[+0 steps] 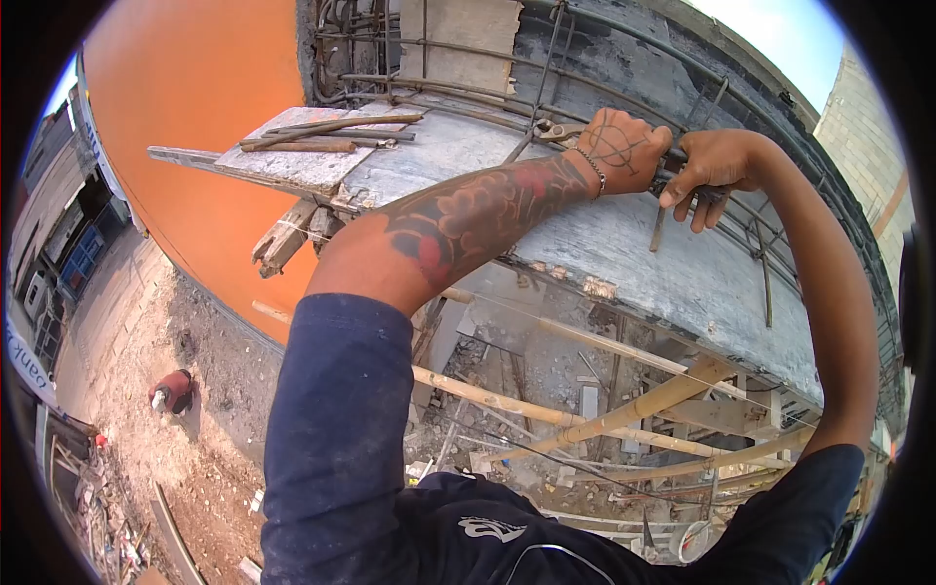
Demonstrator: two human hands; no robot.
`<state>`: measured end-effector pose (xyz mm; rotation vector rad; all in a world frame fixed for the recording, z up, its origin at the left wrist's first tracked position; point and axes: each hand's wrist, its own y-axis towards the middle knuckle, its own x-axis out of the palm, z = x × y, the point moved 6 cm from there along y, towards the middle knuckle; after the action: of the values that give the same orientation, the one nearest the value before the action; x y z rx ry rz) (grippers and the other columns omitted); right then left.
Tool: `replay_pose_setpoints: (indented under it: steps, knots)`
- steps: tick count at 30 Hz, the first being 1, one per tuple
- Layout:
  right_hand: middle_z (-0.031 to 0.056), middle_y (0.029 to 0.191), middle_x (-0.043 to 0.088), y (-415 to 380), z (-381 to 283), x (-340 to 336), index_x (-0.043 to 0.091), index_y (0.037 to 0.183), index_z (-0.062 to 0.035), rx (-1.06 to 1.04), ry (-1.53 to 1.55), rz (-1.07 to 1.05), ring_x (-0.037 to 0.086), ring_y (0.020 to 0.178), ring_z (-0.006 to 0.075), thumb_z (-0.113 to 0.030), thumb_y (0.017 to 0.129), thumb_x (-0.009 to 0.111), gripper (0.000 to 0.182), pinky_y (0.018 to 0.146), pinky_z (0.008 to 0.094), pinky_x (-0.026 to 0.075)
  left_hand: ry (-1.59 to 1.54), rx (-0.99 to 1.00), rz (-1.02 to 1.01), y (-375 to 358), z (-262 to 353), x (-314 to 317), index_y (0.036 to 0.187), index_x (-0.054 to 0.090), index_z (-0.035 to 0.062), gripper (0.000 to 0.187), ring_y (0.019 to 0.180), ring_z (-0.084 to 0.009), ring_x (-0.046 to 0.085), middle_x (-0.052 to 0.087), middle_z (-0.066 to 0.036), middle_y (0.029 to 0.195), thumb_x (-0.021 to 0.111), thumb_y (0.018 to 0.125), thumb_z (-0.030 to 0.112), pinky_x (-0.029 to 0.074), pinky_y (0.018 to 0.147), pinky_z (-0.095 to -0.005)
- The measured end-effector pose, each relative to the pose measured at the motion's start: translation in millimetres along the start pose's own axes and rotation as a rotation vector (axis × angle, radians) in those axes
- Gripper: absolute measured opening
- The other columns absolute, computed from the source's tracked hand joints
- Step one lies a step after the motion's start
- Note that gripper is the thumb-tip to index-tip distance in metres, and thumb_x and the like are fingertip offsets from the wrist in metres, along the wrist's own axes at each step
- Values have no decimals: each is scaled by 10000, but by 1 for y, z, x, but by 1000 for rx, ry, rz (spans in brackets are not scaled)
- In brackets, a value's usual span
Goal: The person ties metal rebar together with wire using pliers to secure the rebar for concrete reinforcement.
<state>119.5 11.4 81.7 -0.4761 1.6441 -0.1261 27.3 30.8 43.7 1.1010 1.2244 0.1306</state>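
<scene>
My left hand [616, 153], at the end of a tattooed forearm, is closed in a fist at the rebar cage [561, 73]. What its fingers hold is hidden. Just beside that wrist is a brass-coloured metal piece with a rounded end [554, 130], partly covered by the hand. Close to the left knuckles, my right hand [717, 171] bends down over a steel bar [667, 174], thumb and fingers curled around it. Below the hands, the end of a thin rod [657, 230] points down over the grey formwork board [585, 239].
Several short rebar pieces [327, 134] lie on the board's left end, next to an orange wall [195, 117]. Beyond the board's edge is a drop, crossed by bamboo poles [526, 405] above rubble. Far below, a person in red [174, 390] is on the dirt ground.
</scene>
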Motion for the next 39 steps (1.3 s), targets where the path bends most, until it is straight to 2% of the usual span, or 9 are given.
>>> replay_pose_setpoints:
  steps: [3,6,10,17,19,25,30,35,39]
  knots:
    - [195,779,656,6,2,12,614,902,55,28,219,-85,669,568,252,-163,742,719,289,508,329,563,2,45,30,-4,-1,2,975,585,67,421,704,-291,664,667,-119,792,745,663,301,524,644,-407]
    - [130,786,659,-3,-16,8,575,948,-5,-222,-793,730,675,689,168,-140,728,708,291,570,280,532,-31,204,155,-5,1,-18,1036,582,49,516,848,-303,650,641,-147,923,767,651,340,523,704,-389]
    - [65,795,632,-11,-24,2,520,954,-61,-401,-1312,1202,660,791,185,-75,819,570,144,644,268,515,-263,215,296,-2,-18,-17,1061,554,14,473,876,-326,641,641,-166,942,707,738,324,515,740,-403]
    - [110,808,641,-14,-20,-22,527,1035,4,-437,-805,1113,657,800,269,-173,714,712,411,716,357,523,-94,-61,176,1,-17,-1,926,531,17,248,779,-342,652,647,-172,815,614,823,226,506,722,-431]
    - [153,762,637,5,-15,-29,533,1068,32,-83,-680,693,648,817,325,-210,649,756,533,741,404,518,-33,-36,294,-3,-15,-6,893,514,32,301,773,-330,651,642,-149,807,654,786,277,506,704,-425]
    - [80,721,668,-12,-22,-5,519,782,-85,-319,-1130,1300,682,648,210,-90,786,592,74,526,281,526,230,316,486,-16,-3,-56,1079,527,18,507,918,-288,601,622,-138,933,684,719,338,450,858,-386]
    - [84,703,662,-8,-10,4,517,790,-91,-288,-1065,1291,679,645,183,-71,781,600,86,510,281,524,28,-281,-126,-37,-65,-102,938,651,-10,296,842,-304,630,665,-168,901,575,810,245,479,798,-366]
    - [103,703,657,-10,-9,15,512,793,-82,-323,-993,1275,670,638,204,-40,783,586,85,534,295,527,-111,-255,-241,-83,-106,-58,897,640,-34,314,825,-313,645,670,-189,876,613,827,271,493,761,-377]
    - [156,699,643,-19,-15,42,527,848,-20,-300,-783,857,665,660,279,16,786,550,75,589,354,524,-72,-211,-160,-82,-96,-45,927,628,-40,327,839,-306,646,667,-187,896,665,803,260,498,768,-366]
